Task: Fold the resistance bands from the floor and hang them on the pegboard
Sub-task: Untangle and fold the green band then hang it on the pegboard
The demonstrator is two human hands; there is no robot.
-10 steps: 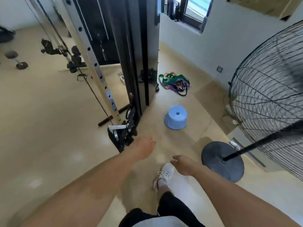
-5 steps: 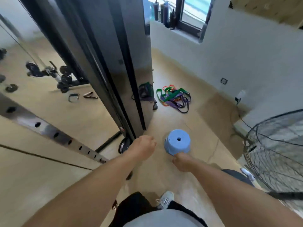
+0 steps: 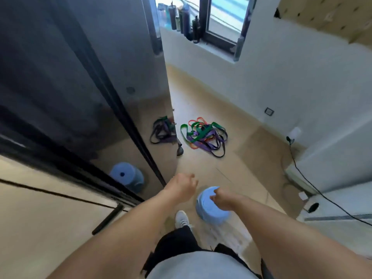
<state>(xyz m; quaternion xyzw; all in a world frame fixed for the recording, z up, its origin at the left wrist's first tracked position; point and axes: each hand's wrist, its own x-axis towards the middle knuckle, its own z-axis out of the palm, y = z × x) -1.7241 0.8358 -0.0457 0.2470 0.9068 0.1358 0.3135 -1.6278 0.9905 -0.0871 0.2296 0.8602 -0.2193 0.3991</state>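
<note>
Walking toward the resistance bands [image 3: 204, 135], which lie in a tangled green, purple, orange and black pile on the floor [image 3: 247, 158] beside the mirrored panel [image 3: 128, 109], well ahead of both hands. Left hand [image 3: 184, 187] and right hand [image 3: 220, 198] are out front, fingers loosely curled, each grip holding nothing. A blue stool [image 3: 211, 210] sits underfoot, partly hidden by the right hand. The pegboard [image 3: 330, 19] shows at top right on the wall, blurred.

Doing the step well, as a judgement: step round the stool rather than over it, crouch close to the pile, and lift one band clear of the tangle instead of grabbing the lot, since the loops look interlaced.

Versus a second ago: the pile is much closer, the stool has gone from ahead to right under the hands, and the big fan is out of view. Hands equally empty.
</note>
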